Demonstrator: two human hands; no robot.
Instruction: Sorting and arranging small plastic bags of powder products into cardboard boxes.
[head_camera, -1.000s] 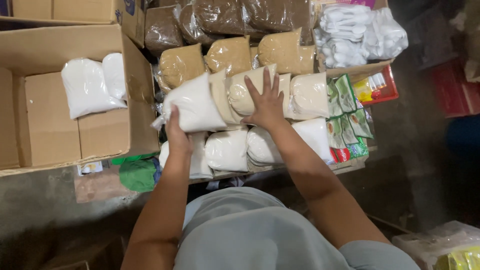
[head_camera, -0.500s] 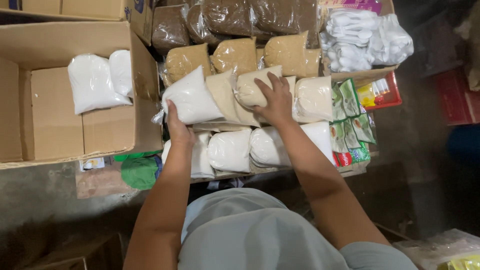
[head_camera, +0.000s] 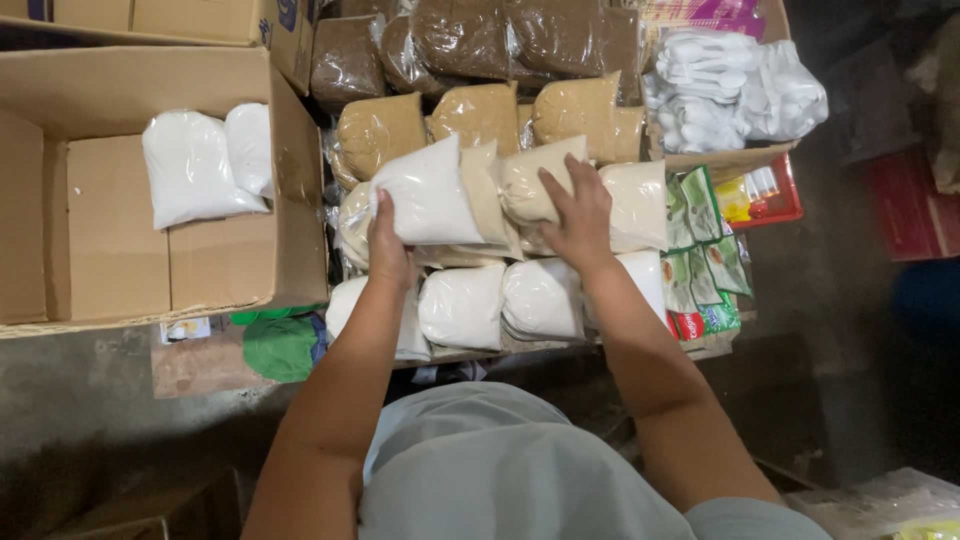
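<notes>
My left hand (head_camera: 387, 245) grips a clear bag of white powder (head_camera: 430, 195) by its lower edge, lifted over rows of similar bags. My right hand (head_camera: 575, 215) rests on a beige powder bag (head_camera: 530, 180) in the middle row, fingers spread over it. In front of my hands lies a row of white bags (head_camera: 465, 305). To the left, an open cardboard box (head_camera: 215, 265) holds two white bags (head_camera: 195, 165) against its back wall.
Tan bags (head_camera: 480, 115) and dark brown bags (head_camera: 460, 35) fill the back rows. Bags of white plastic spoons (head_camera: 720, 90) sit at the back right, green sachets (head_camera: 705, 265) beside the white bags. A green cloth (head_camera: 280, 345) lies by the box.
My left hand has raised the white bag slightly and turned it toward the box. My right hand has shifted a little on the beige bag. The view has tilted slightly.
</notes>
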